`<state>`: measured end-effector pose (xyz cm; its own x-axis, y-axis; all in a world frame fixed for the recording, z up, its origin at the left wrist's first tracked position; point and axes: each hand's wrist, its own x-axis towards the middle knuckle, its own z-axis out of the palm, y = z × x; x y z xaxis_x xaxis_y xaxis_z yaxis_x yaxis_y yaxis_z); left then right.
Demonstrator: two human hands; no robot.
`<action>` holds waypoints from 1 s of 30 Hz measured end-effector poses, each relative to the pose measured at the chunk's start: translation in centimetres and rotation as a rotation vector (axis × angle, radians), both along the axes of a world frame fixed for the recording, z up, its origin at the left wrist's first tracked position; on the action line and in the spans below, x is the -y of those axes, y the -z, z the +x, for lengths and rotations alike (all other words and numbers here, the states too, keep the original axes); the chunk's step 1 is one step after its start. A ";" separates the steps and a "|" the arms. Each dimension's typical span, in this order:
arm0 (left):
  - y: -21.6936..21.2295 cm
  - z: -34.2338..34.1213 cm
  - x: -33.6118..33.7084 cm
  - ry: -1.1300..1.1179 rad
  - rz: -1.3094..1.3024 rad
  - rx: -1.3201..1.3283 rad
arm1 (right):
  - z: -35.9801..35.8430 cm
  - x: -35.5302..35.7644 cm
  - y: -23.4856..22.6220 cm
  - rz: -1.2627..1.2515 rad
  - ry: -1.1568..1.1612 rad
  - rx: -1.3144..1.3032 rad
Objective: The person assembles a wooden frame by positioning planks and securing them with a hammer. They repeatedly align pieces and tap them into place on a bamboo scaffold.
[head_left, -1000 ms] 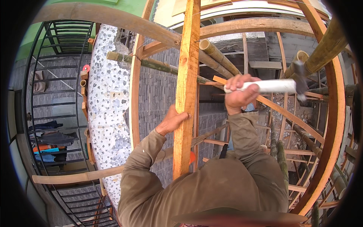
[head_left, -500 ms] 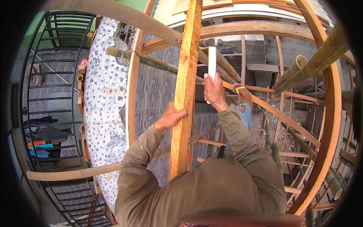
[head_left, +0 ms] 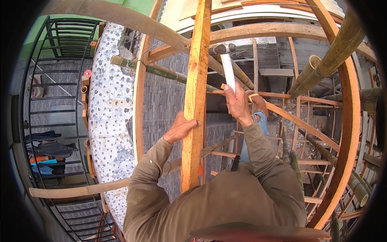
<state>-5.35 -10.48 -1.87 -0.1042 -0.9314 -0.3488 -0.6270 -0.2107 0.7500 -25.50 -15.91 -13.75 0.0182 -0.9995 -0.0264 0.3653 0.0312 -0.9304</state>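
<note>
My left hand [head_left: 180, 128] is wrapped round a long squared wooden beam [head_left: 196, 76], its thumb lying across the face. The beam runs from the far edge of the view down to my chest. Just right of it, my right hand [head_left: 238, 105] grips a hammer [head_left: 228, 72] by its white handle. The dark hammer head [head_left: 221, 49] points away from me, close to the beam's right side. The fingers under the handle are partly hidden.
A bamboo pole [head_left: 133, 20] crosses at the far left, and a crosswise timber [head_left: 270, 30] runs behind the hammer. A speckled white ledge [head_left: 113, 117] and black metal railing [head_left: 54, 113] stand left. Timber and bamboo framing [head_left: 350, 133] fills the right, above a lower level.
My right hand has shifted slightly right and nearer me, and the hammer handle now slants with its head leaning left. My left hand keeps its hold on the beam.
</note>
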 end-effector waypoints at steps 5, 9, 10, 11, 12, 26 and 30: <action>-0.3 0.3 0.1 -0.032 0.147 0.032 | -2.6 0.0 -0.2 -0.244 0.708 0.685; -0.4 0.4 -0.1 -0.090 0.256 -0.076 | 1.7 1.6 -0.5 0.050 -0.029 0.190; -0.3 0.1 -0.5 -0.091 0.225 -0.021 | 2.6 1.5 -0.3 0.157 -0.209 0.299; -0.4 0.0 -0.6 -0.057 0.168 0.011 | 1.7 0.8 0.2 0.198 -0.193 0.239; -0.2 -0.1 -0.1 -0.005 0.062 0.026 | 0.9 0.4 0.7 0.227 -0.125 0.145; -0.4 0.5 0.2 -0.037 0.201 -0.010 | -0.4 1.1 0.8 0.286 0.192 0.352; 0.1 0.6 -0.3 -0.079 0.122 -0.012 | 0.4 3.4 0.8 -0.029 0.606 0.826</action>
<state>-4.80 -10.15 -1.97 -0.0367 -0.8874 -0.4595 -0.5960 -0.3496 0.7229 -25.08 -19.35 -14.58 -0.4885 -0.8469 -0.2101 0.8393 -0.3903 -0.3784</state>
